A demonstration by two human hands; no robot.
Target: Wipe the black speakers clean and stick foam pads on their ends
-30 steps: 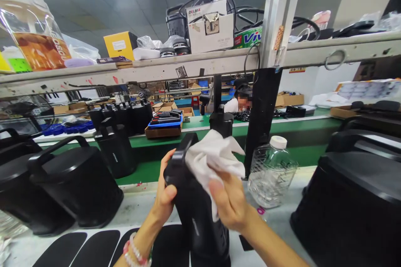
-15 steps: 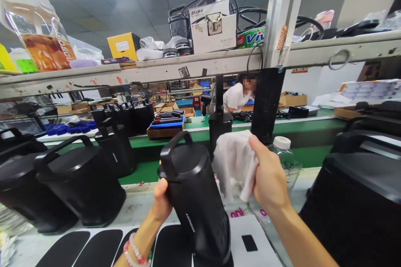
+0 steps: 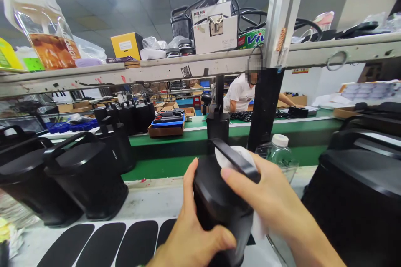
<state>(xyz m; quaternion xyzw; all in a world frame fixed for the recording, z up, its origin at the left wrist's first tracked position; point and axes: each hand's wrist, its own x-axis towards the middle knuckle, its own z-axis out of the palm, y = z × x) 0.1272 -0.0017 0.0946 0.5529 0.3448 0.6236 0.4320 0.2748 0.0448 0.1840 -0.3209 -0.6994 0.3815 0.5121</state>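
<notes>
A black portable speaker (image 3: 211, 181) with a carry handle (image 3: 234, 156) stands tilted in front of me. My left hand (image 3: 199, 227) is wrapped around its near side, thumb across the front and fingers up the left edge. My right hand (image 3: 266, 185) is at the handle, holding a white cloth (image 3: 222, 160) that shows beneath and behind the handle against the top. More cloth hangs below my right palm. The speaker's lower part is largely hidden by my hands. Black rounded pads (image 3: 105, 244) lie in a row on the bench to the left.
More black speakers stand at left (image 3: 83, 171) and a large dark one at right (image 3: 360, 192). A clear bottle (image 3: 280, 154) is behind my right hand. Beyond runs a green conveyor (image 3: 169, 156) with a tray of tools (image 3: 167, 123). A shelf (image 3: 156, 69) crosses overhead; a person (image 3: 239, 94) works opposite.
The speaker has been turned, its handle now on the right. My right hand has brought the cloth from beside it onto the handle. My left hand has shifted to the near side.
</notes>
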